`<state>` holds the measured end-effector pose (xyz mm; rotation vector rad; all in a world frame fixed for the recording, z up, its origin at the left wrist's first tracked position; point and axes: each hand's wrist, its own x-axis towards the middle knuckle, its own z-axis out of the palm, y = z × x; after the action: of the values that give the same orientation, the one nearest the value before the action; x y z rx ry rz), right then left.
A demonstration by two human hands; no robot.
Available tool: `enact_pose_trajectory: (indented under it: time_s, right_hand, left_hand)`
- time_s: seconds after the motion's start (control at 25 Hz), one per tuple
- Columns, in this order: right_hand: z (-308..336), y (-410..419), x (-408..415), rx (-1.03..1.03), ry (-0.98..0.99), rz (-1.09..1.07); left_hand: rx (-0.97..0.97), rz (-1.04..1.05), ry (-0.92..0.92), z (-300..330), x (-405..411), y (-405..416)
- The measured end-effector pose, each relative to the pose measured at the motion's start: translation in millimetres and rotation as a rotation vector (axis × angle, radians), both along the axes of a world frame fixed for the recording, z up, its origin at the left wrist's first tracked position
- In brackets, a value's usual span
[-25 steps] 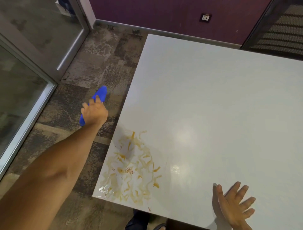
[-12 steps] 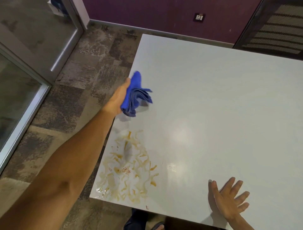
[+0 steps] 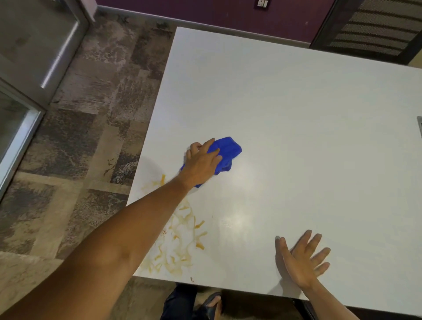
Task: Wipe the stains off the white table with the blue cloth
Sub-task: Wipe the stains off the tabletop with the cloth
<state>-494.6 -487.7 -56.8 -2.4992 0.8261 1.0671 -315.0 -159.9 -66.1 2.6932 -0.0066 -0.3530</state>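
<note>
- A foot [image 3: 211, 306] in a sandal and a dark trouser leg [image 3: 180, 303] show on the floor just under the table's near edge.
- The right hand [image 3: 301, 260] lies palm down on the table [image 3: 296, 114] by the near edge, fingers spread wide and holding nothing.
- The stains [image 3: 180, 242], yellow-brown squiggles and smears, cover the table's near left corner; the left forearm crosses over part of them, so a few streaks show on its far side by the left edge.
- The left hand [image 3: 201, 162] is closed over the cloth [image 3: 225, 153], pressing it onto the table just beyond the stains, a little in from the left edge.
- The cloth is blue and bunched; most of it sticks out past the fingers on the far right side, and a small bit shows under the wrist.
- The rest of the table, from its middle to the far edge, is bare white with a soft glare.
- Left of the table lies mottled grey-brown carpet [image 3: 86, 141], and past that a metal-framed glass door [image 3: 27, 75].
- Beyond the far edge runs a purple wall [image 3: 205, 11] with a socket [image 3: 262, 3], and a dark slatted panel [image 3: 374, 25] stands at the far right corner.
</note>
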Motion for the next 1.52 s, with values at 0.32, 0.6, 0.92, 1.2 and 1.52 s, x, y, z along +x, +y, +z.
enact_pose_trajectory:
  time_s: [0.32, 0.6, 0.92, 1.2, 1.52]
  right_hand:
    - [-2, -1, -1, -0.015, 0.003, -0.010]
    - [2, 2, -3, -0.020, -0.033, 0.020]
    - [5, -1, -1, -0.032, 0.003, 0.055]
    - [-17, 38, 9, -0.181, -0.172, 0.015]
    - [-42, 32, 0, -0.265, -0.364, 0.017]
  left_hand:
    - [0.156, -0.142, -0.061, -10, -52, -37]
    - [0.002, -0.093, 0.009, 9, -149, -86]
    - [0.200, -0.258, 0.002, 20, -259, -110]
    - [0.155, -0.526, -0.221, -11, -268, -88]
    - [0.217, -0.290, -0.246, -43, -240, -91]
